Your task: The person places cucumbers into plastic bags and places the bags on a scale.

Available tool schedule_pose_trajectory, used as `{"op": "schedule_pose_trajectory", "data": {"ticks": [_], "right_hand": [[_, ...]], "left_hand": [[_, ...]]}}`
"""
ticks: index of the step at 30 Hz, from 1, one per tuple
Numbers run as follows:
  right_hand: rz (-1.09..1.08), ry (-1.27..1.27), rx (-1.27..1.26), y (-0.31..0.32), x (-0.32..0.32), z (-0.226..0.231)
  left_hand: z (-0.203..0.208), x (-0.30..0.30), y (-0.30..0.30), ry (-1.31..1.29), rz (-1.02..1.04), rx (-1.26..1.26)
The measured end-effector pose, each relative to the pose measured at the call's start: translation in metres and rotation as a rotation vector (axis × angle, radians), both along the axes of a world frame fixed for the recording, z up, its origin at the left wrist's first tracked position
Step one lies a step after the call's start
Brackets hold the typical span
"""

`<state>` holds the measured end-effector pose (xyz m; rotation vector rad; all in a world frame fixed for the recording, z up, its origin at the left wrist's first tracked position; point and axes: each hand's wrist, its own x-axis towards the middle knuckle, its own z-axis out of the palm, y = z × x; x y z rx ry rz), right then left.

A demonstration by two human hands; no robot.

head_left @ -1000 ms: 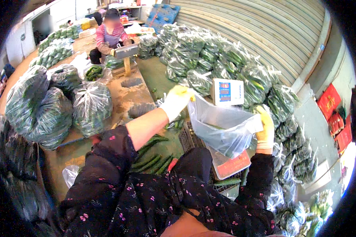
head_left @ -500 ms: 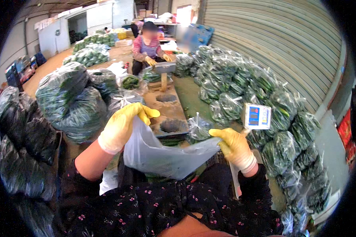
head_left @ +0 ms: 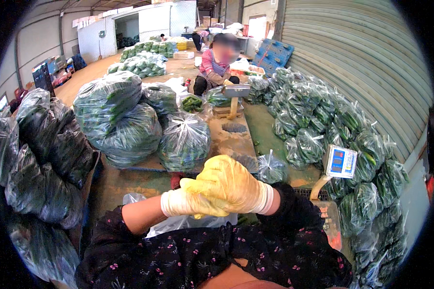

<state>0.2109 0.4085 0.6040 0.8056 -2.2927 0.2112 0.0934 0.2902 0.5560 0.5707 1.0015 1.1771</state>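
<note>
In front of my chest, my two hands in yellow rubber gloves are pressed together. My left hand (head_left: 192, 201) is closed and lies lower, partly covered. Over it folds my right hand (head_left: 236, 182), its fingers also closed. A translucent plastic bag (head_left: 185, 224) shows beneath them, spreading toward my lap; the part inside the gloves is hidden. Just beyond my hands is the near end of a low wooden board (head_left: 242, 127) with dark holes in it. A small tied bag of green vegetables (head_left: 271, 167) sits to its right.
Big filled bags (head_left: 118, 115) stand ahead on the left, with dark bags (head_left: 48, 159) nearer. A weighing scale's display (head_left: 341, 162) rises at right before a heap of bagged green vegetables (head_left: 318, 113). A co-worker (head_left: 214, 67) crouches behind another scale (head_left: 236, 90). A roller shutter (head_left: 352, 58) lines the right.
My hands, which held the bag's edge stretched wide apart, have come together and closed over each other. The bag has dropped lower. My view has shifted left, and the co-worker leans forward more.
</note>
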Motion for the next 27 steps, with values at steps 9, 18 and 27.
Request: {"op": "schedule_pose_trajectory", "data": {"ticks": [9,18,27], "right_hand": [[-0.015,-0.77,-1.066,0.031,-0.018,-0.059],[-0.102,-0.273,-0.673,0.019,-0.022,-0.069],[0.638,-1.102,-1.446,-0.015,-0.077,-0.053]], "left_hand": [[0.014,-0.02,-0.022,0.426,0.09,0.149],[-0.012,-0.033,-0.044,0.114,0.318,0.358],[-0.008,-0.04,-0.06,1.586,0.024,0.527]]}}
